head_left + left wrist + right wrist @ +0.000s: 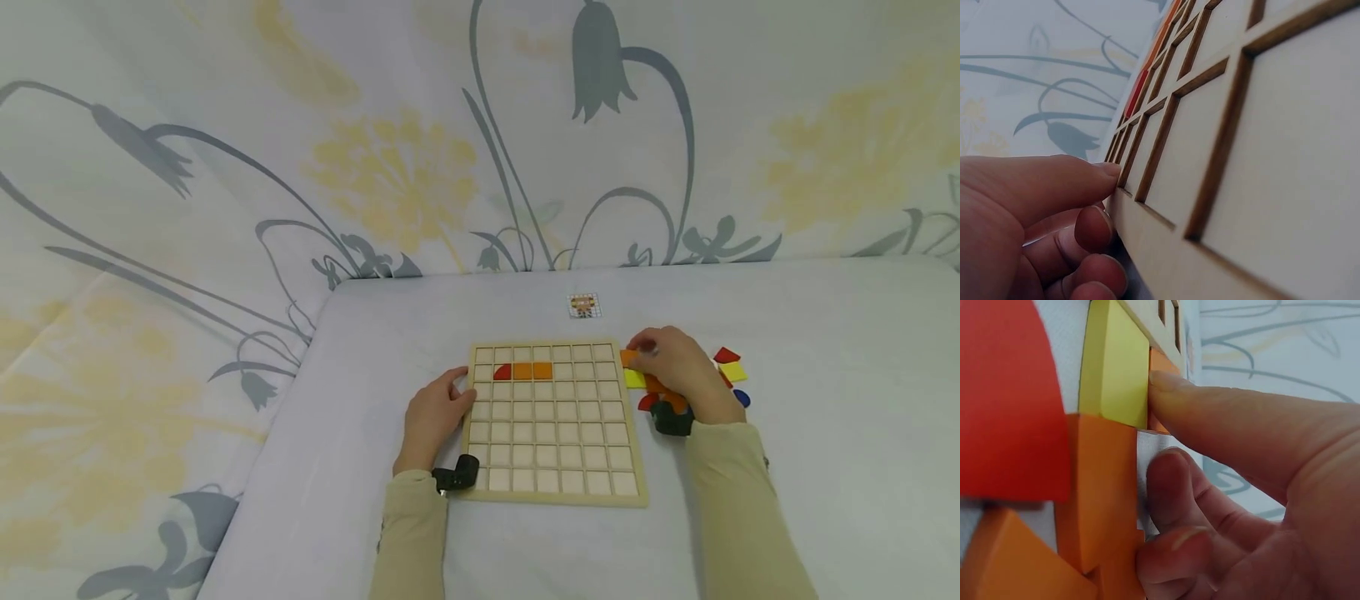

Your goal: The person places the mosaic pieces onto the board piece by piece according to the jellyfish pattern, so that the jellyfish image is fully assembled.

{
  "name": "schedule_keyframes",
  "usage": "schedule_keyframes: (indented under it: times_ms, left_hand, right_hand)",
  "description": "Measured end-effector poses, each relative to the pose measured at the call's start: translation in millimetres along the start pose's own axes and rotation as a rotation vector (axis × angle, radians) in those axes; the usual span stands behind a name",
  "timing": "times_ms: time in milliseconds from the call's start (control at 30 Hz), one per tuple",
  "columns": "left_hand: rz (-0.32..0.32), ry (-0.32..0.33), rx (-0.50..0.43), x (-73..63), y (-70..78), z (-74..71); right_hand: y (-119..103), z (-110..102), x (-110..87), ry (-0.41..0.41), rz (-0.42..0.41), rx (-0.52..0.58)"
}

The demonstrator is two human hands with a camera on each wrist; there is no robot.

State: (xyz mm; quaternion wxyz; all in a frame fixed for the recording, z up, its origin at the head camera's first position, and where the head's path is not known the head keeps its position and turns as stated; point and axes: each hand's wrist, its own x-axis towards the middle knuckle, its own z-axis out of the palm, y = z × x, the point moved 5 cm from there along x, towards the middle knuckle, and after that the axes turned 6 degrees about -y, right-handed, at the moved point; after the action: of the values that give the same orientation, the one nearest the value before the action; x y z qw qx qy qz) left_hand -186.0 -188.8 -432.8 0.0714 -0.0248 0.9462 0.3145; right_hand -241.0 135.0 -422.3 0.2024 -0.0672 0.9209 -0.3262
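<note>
A wooden grid board [557, 433] lies on the white surface. In its second row sit a red quarter-round tile [502, 372] and two orange square tiles [533, 371] side by side. My left hand [437, 417] holds the board's left edge, thumb [1085, 184] at the rim and the other fingers curled beside it. Right of the board, my right hand [673, 364] pinches an orange tile [1161, 362] by the board's edge; the thumb [1179, 394] shows on it, the index fingertip is hidden. A yellow tile [1116, 369] touches it in the right wrist view.
Around my right hand lie loose tiles: a red one [726, 356], a yellow one [732, 372], a blue one [742, 398] and several orange ones, partly covered. A small gridded picture card [583, 306] lies beyond the board. Flowered cloth [405, 183] rises behind.
</note>
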Motion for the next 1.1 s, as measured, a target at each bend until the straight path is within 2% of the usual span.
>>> schedule_keyframes:
  times_ms: [433,667,1100]
  left_hand:
    - [-0.019,0.005,0.010,-0.8,-3.1,3.3]
    - [-0.005,-0.006,0.018,0.5,1.0,1.9]
    - [-0.007,-0.001,0.025,1.3,1.2,0.4]
  right_hand:
    - [1.1,-1.1,-0.9,0.007,-0.046,-0.012]
    - [4.0,-11.2,-3.8,0.064,-0.023,0.001]
    - [-6.8,-8.3,-0.3,0.107,-0.070,-0.026]
